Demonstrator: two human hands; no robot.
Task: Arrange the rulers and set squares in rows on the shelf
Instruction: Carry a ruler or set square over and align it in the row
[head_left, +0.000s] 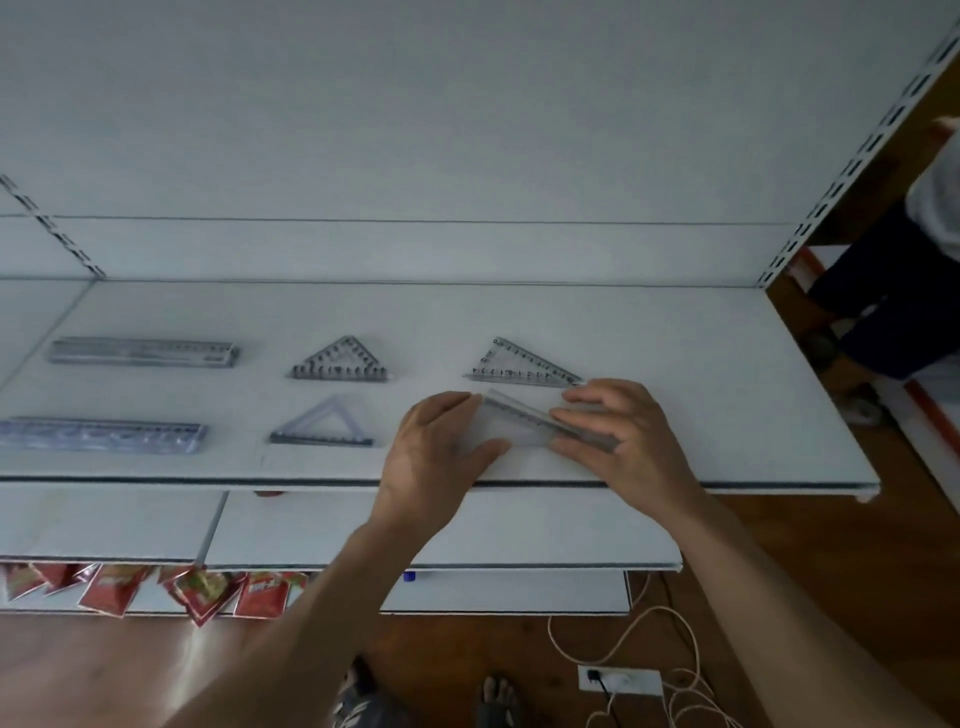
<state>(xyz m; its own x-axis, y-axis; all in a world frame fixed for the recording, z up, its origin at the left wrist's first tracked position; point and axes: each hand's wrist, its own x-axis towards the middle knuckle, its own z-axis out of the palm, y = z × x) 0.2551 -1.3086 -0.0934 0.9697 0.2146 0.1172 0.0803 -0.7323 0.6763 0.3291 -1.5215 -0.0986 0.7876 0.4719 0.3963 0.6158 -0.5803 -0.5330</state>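
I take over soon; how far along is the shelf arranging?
Done: back rulers, middle back set square, right back set square, front rulers and front set square lie in two rows on the shelf. In hand: left hand and right hand hold a clear set square at the front row's right end. Left: releasing it.

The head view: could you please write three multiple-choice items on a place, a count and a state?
1. Where on the shelf is the held set square? A front right; B back left; C back middle.
2. How many other set squares lie there? A one; B three; C six.
3. The left hand and right hand: A hang idle; B one touches it; C both grip it.
A: nearest the front edge, rightmost. B: two behind, one in front. C: both hands' fingers curl on it.
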